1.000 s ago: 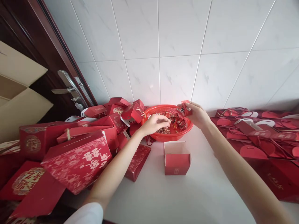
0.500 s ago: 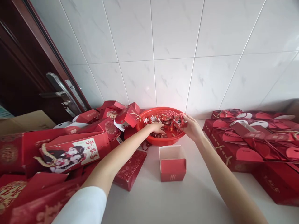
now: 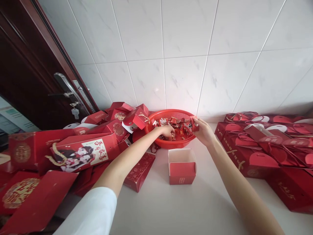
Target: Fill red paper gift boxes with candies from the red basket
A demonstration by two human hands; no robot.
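A red plastic basket [image 3: 174, 143] stands against the wall, with many wrapped candies [image 3: 181, 130] in it. My left hand [image 3: 167, 131] reaches over the basket's left side, its fingers curled down among the candies. What lies under those fingertips is hidden. At the right rim, my right hand [image 3: 201, 130] is pinched closed on a reddish wrapped candy [image 3: 194, 119], which the fingers partly cover. Closer to me, below the basket, a small red box [image 3: 182, 174] sits upright with its top open and its pale inside showing.
Red gift boxes [image 3: 85, 153] with rope handles lie heaped on the left. Rows of red boxes with ribbon handles [image 3: 259, 156] line the right side of the white tabletop [image 3: 176, 212]. A dark door [image 3: 44, 65] with keys in its lock stands at left, beside the tiled wall [image 3: 181, 39].
The view has shifted slightly. My left hand has moved a little within the candies, fingers more curled. My right hand stays by the rim, and the open box stands where it was.
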